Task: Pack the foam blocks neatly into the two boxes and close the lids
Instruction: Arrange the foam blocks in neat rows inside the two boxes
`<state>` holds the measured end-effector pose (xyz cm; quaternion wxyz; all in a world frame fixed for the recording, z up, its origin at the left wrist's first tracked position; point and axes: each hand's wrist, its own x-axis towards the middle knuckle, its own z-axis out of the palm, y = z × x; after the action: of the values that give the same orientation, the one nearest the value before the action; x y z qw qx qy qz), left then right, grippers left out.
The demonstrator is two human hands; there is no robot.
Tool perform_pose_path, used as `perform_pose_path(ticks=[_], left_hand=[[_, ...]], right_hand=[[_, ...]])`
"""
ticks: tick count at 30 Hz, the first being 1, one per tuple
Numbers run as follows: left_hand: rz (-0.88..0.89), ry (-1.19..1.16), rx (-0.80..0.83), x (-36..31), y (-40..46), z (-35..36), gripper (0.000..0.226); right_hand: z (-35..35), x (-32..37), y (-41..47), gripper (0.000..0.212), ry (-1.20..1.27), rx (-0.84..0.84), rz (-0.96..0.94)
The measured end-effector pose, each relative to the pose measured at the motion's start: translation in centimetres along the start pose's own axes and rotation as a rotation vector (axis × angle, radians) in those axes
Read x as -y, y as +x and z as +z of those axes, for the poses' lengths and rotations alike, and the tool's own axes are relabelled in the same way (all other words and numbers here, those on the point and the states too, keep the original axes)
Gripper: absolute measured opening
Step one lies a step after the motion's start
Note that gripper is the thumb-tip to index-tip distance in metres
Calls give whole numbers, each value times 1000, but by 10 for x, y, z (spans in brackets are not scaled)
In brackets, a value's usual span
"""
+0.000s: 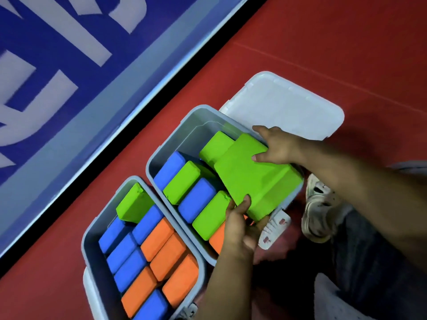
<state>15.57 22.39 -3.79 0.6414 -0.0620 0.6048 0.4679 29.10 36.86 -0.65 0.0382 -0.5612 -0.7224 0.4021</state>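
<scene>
Over the far box (161, 144), a stack of green foam blocks (251, 179) sits between both hands: right hand (275, 146) grips at two o'clock, left hand (240, 225) at seven. Banner (57, 65) lettering is unreadable.

Two open grey boxes (161, 144) (92, 241) sit side by side, packed with blue, orange and green blocks. Large green blocks (251, 179) lie tilted atop the far box. Its white lid (288, 105) lies open behind.

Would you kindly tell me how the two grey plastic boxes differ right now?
The near grey plastic box is packed with blue and orange blocks, one green foam block tilted on top; the far grey plastic box has room left. Only over the far box do the left hand and right hand hold green blocks. Both are lidless.
</scene>
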Motion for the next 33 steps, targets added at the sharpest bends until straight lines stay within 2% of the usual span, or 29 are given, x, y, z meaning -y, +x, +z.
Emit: perform_pose_path(ticks=[3,6,11,14,17,21,23,27,33], left_hand=[[62,-104,38,-13,-4,-17,60],[205,-162,18,-26,2,-41,55],[328,-127,-178,-51,13,-87,52],[347,348,-398,-58,23,-117,54],[379,730,-567,-62,28,-128,80],[682,1125,-497,-69,26,-107,67],[759,1309,-420,-72,27,-94,68],[746,1587,-337,-80,33,-74,76],[761,1748,-321,-80,55,-54,80]], right_hand=[[5,10,3,83,1,43,-50],[13,24,6,72,9,88,-124],[21,40,15,72,-85,119,-135],[26,49,20,72,-113,141,-128],[31,55,25,71,-137,168,-120],[38,61,32,67,-179,181,-105],[42,63,34,66,-191,188,-106],[49,66,37,61,-225,194,-125],[56,72,45,61,-234,182,-115]])
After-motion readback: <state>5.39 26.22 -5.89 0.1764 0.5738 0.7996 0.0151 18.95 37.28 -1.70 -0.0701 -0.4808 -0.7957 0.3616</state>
